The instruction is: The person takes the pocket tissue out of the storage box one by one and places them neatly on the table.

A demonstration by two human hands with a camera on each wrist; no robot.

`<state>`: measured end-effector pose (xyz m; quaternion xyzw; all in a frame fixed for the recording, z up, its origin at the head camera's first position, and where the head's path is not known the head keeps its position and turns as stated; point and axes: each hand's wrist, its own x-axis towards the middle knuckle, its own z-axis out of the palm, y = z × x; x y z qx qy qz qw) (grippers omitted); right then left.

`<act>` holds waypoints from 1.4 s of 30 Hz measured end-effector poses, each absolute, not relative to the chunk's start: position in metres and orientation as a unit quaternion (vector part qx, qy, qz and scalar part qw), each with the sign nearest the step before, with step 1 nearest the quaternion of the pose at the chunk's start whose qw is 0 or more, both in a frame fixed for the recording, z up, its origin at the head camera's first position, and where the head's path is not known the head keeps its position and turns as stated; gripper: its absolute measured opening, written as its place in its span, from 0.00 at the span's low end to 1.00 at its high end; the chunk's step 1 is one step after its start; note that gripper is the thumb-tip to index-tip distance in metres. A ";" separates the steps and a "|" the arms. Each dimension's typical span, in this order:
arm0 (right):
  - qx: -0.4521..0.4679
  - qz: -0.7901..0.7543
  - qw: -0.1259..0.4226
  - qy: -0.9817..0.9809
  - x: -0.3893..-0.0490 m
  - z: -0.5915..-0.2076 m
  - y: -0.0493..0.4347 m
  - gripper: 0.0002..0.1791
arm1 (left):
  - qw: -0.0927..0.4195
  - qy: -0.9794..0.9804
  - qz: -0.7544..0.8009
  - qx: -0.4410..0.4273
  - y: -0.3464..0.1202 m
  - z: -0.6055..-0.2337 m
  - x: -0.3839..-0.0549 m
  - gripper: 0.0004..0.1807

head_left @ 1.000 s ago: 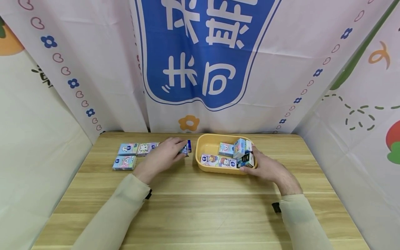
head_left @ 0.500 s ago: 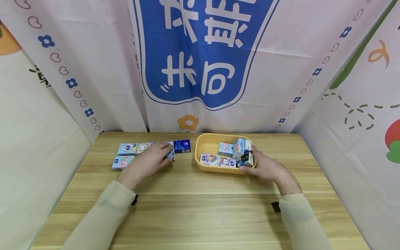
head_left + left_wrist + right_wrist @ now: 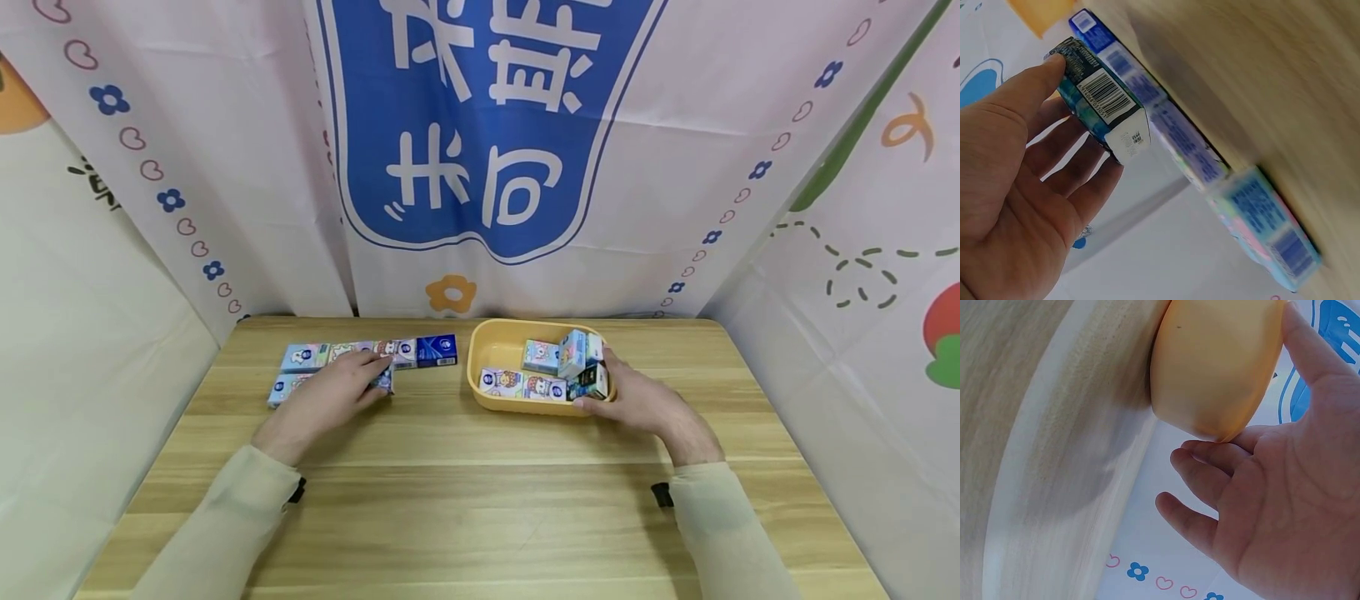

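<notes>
My left hand [image 3: 324,400] pinches a small dark blue and teal tissue pack [image 3: 1099,100] with a barcode and a white end, thumb on one side and fingers on the other. It hovers just in front of a row of tissue packs [image 3: 1188,140], overlapping part of it in the head view. A dark blue pack [image 3: 437,351] forms the row's right end. My right hand [image 3: 647,407] grips the right end of the yellow plastic basket [image 3: 491,333], its thumb at the near side. In the right wrist view, the outer fingers [image 3: 1188,519] stay off the basket wall.
Inside the basket lie several tissue packs [image 3: 501,383], one tilted on top of others [image 3: 573,354]. Light blue packs [image 3: 302,357] sit at the left of the table [image 3: 480,508]. A printed cloth [image 3: 660,167] hangs along the table's back edge.
My left hand has moved left and slightly nearer with the dark tissue pack, uncovering the right part of the row. My right hand and the basket have stayed put.
</notes>
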<state>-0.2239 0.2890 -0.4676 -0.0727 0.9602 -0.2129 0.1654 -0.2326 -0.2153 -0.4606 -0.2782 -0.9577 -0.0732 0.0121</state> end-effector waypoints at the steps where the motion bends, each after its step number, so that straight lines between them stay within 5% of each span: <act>1: -0.073 -0.213 0.166 0.960 -0.224 -0.467 0.289 0.75 | 0.010 -0.959 -0.072 -0.275 -0.217 -0.461 -0.233 0.29; 42: -0.071 -0.219 0.164 0.959 -0.224 -0.467 0.290 0.75 | 0.020 -0.962 -0.042 -0.270 -0.248 -0.476 -0.231 0.24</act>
